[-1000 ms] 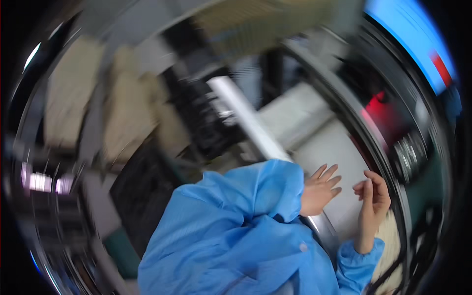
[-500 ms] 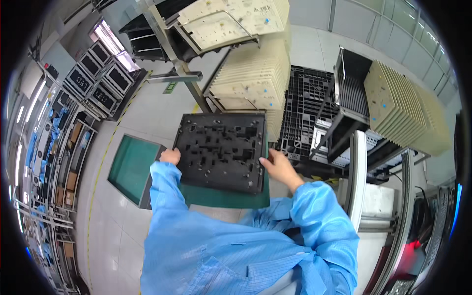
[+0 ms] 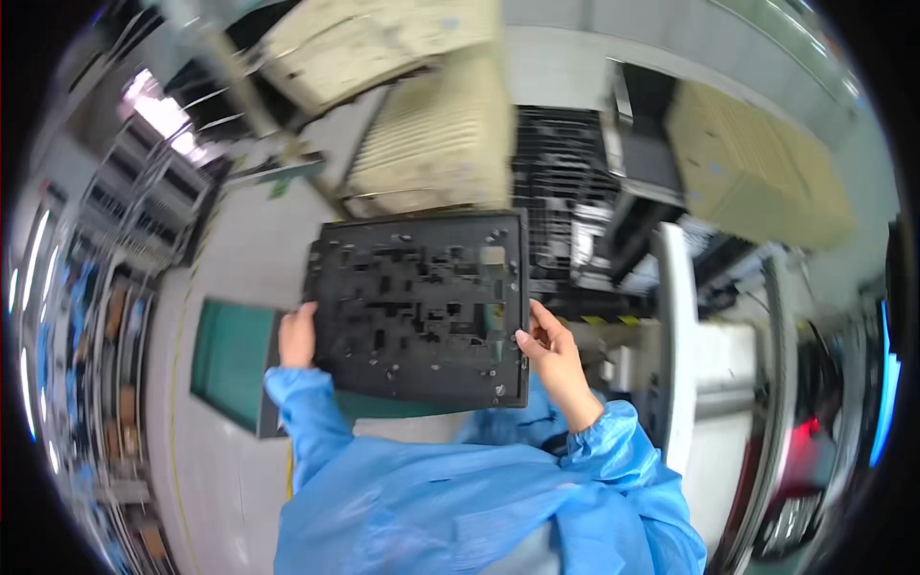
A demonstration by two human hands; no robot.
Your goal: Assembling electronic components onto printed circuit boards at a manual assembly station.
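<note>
A: Black tray (image 3: 417, 307), material?
B: Looks like hard plastic or composite, matt black, surface rough with cut-outs and small pale specks. No shine.
A: Sleeves?
B: Blue coat sleeves (image 3: 316, 431), thin smooth cloth, slight sheen, gathered at the cuffs. Left hand (image 3: 297, 335) and right hand (image 3: 551, 350) bare on the tray edges.
A: Mat underneath?
B: Green mat (image 3: 230, 359), matt, looks rubbery, dark border.
A: Floor?
B: Floor (image 3: 259, 259) grey, smooth, faint gloss.
A: Stacks at top?
B: Beige panels (image 3: 441, 144), matt, board-like; blurred, can't tell the material. White post (image 3: 676, 326) smooth, painted metal by the look.
</note>
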